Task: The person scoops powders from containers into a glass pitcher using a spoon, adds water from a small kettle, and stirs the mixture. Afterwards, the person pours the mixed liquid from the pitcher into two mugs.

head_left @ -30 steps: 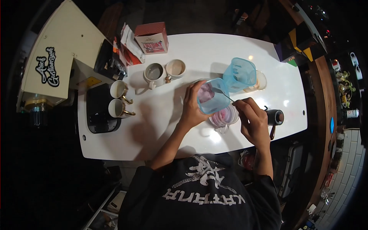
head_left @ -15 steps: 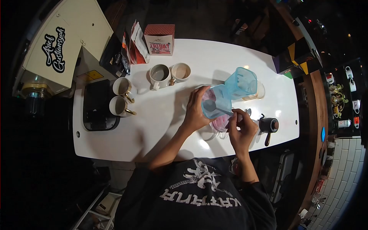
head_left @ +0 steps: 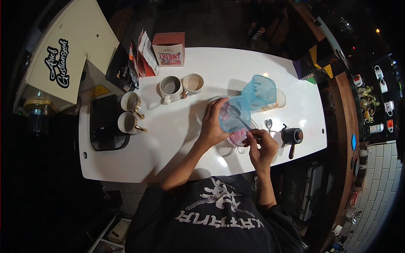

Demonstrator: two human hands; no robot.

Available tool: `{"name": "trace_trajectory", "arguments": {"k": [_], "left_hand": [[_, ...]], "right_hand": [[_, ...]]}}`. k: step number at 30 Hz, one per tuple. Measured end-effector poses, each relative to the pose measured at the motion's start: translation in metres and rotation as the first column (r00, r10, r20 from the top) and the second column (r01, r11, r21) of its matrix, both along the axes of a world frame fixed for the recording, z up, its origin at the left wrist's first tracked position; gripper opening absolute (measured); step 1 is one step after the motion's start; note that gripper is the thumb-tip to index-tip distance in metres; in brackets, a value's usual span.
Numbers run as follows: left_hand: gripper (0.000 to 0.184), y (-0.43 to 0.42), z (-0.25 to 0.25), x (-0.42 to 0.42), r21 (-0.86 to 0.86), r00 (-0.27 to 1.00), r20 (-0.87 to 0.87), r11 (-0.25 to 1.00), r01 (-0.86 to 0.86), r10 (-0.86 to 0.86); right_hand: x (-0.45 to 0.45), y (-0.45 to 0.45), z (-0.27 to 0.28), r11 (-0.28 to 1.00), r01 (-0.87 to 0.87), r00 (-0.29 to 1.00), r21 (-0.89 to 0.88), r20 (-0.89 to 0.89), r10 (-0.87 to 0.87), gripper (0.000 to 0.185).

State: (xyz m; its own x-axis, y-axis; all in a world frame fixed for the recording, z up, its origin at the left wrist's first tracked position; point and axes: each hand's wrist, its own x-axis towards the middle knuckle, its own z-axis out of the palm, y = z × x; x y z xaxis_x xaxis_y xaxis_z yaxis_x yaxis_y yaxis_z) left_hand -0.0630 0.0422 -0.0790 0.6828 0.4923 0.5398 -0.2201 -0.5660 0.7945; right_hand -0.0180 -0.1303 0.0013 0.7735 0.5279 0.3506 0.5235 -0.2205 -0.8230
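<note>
1. Holds blue plastic container (head_left: pixel 231 125) in L hand (head_left: pixel 211 125), closed round its side, tilted above clear cup (head_left: pixel 241 149) on white table (head_left: pixel 168 147).
2. Pinches spoon (head_left: pixel 233 111) by handle in R hand (head_left: pixel 264 148), w/ bowl inside container.
3. Looks part-done: shows pink mix (head_left: pixel 238 136) in cup & more in container. Can't tell exact amt left.
4. Has 2nd blue container (head_left: pixel 258 92) just beyond, plus small spoon (head_left: pixel 268 124) near R hand.

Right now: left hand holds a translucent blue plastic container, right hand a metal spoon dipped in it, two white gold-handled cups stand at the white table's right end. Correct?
No: head view puts those cups at the left end, by the flat black tray. Blue container and spoon are correct.
</note>
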Motion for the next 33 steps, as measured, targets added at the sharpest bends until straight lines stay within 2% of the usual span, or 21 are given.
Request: {"name": "trace_trajectory", "arguments": {"k": [6, 12, 28, 31, 33], "left_hand": [[0.103, -0.005, 0.000, 0.000, 0.002, 1.000, -0.021, 1.000, 0.008, -0.008], [0.100, -0.008, 0.000, 0.002, 0.007, 1.000, -0.023, 1.000, 0.004, -0.004], [0.099, -0.007, 0.002, 0.003, 0.027, 1.000, -0.011, 1.000, 0.010, -0.009], [0.099, -0.008, 0.001, 0.005, 0.028, 1.000, -0.002, 1.000, -0.007, 0.007], [0.098, -0.008, 0.000, 0.005, 0.045, 1.000, 0.005, 0.999, -0.008, 0.008]], "right_hand": [[-0.002, 0.012, -0.010, 0.996, 0.075, 0.994, 0.039, 0.072, -0.077, 0.008], [-0.001, 0.017, -0.013, 0.994, 0.053, 0.999, 0.098, -0.011, -0.053, 0.009], [0.003, 0.017, -0.030, 0.998, 0.035, 0.999, 0.053, -0.038, -0.033, 0.008], [0.005, 0.020, -0.027, 0.997, 0.051, 0.999, 0.058, -0.019, -0.050, 0.007], [0.008, 0.022, -0.029, 0.998, 0.037, 0.997, 0.052, 0.072, -0.041, 0.007]]}}
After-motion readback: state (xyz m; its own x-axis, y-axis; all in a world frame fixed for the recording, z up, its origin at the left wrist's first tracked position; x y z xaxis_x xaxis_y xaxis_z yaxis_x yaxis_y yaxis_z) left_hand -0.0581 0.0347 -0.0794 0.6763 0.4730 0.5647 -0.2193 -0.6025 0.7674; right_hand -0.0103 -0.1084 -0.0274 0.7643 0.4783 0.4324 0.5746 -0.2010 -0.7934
